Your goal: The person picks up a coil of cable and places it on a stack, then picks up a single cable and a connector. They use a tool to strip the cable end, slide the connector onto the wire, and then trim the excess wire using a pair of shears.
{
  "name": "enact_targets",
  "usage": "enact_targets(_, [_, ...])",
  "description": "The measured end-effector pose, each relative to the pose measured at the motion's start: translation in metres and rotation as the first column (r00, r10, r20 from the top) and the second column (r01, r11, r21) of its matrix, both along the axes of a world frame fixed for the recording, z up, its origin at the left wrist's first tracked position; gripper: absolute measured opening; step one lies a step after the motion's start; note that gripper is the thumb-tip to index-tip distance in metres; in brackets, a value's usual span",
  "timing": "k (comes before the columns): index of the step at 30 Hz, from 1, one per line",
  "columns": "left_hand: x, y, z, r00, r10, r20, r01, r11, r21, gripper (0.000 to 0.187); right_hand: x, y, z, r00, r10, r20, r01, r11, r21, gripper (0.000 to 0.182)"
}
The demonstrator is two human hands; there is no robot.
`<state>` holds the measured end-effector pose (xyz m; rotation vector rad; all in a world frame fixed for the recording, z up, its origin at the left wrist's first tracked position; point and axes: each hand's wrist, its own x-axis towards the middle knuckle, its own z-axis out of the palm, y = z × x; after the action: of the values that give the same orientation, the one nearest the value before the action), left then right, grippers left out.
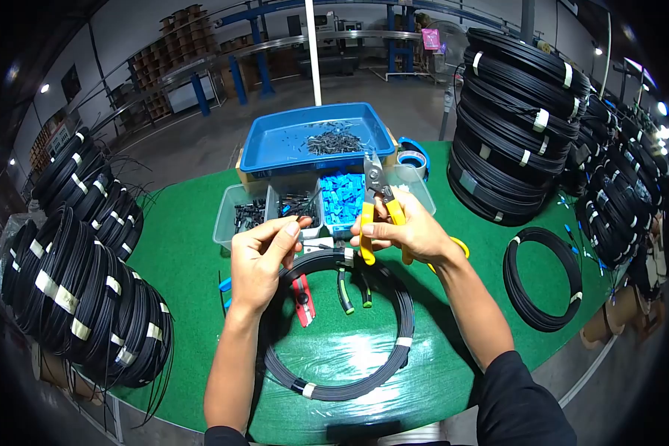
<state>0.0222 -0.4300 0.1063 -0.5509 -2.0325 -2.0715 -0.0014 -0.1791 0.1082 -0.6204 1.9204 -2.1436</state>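
My right hand (412, 227) is wrapped around yellow-handled wire strippers (367, 230), their metal jaws pointing up and away from me. Level with it on the left, my left hand (260, 256) is closed in a pinch on what looks like the end of a black cable; the fingers hide most of it. The strippers and the pinched fingertips are apart. Below both hands lies a coil of black cable (406, 320) tied with white tape. Inside the coil are a red cutter (302, 301) and a tool with black-and-green handles (345, 291).
Behind my hands stand clear bins holding black parts and blue connectors (342, 198). A blue tray (275, 152) with dark scraps is beyond them. Tall cable stacks (516, 126) rise at right, more coils (89, 297) at left. A single coil (509, 279) lies on the green mat (453, 327).
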Motion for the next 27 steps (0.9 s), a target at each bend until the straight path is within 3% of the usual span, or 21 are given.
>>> enact_targets(1, [0.0, 0.001, -0.001, 1.0, -0.024, -0.015, 0.024, 1.0, 0.01, 0.027, 0.001, -0.001, -0.001, 0.998, 0.012, -0.055, -0.011, 1.0, 0.016, 0.029])
enact_targets(3, [-0.001, 0.0, -0.004, 0.999, -0.032, -0.029, 0.032, 0.999, 0.015, 0.025, 0.001, -0.006, -0.004, 0.999, 0.003, 0.04, 0.002, 0.994, -0.109, 0.044])
enact_targets(5, [-0.002, 0.0, -0.004, 0.988, 0.008, -0.155, -0.015, 0.999, -0.039, 0.022, 0.0, 0.003, -0.002, 0.984, 0.174, 0.034, -0.163, 0.964, -0.211, 0.049])
enact_targets(6, [0.0, 0.002, -0.002, 0.988, 0.011, -0.155, -0.017, 0.999, -0.038, 0.022, 0.001, 0.003, 0.001, 0.984, 0.176, 0.035, -0.165, 0.964, -0.21, 0.049])
enact_targets(8, [0.007, 0.008, 0.003, 0.994, 0.036, -0.107, -0.028, 0.997, 0.076, 0.021, 0.006, 0.003, 0.009, 0.989, 0.146, 0.037, -0.137, 0.976, -0.171, 0.047])
enact_targets(12, [0.01, 0.007, 0.004, 0.986, 0.016, -0.168, -0.01, 0.999, 0.038, 0.018, 0.005, 0.007, 0.006, 0.987, 0.112, -0.112, -0.117, 0.992, -0.038, 0.044])
enact_targets(16, [0.014, 0.008, 0.006, 0.978, 0.044, -0.202, -0.042, 0.999, 0.011, 0.018, 0.008, 0.002, 0.008, 0.99, 0.063, -0.13, -0.067, 0.998, -0.022, 0.05])
enact_targets(27, [0.015, 0.009, 0.006, 0.985, 0.051, -0.167, -0.049, 0.999, 0.015, 0.019, 0.005, -0.001, 0.004, 0.976, 0.025, -0.218, -0.014, 0.998, 0.055, 0.042])
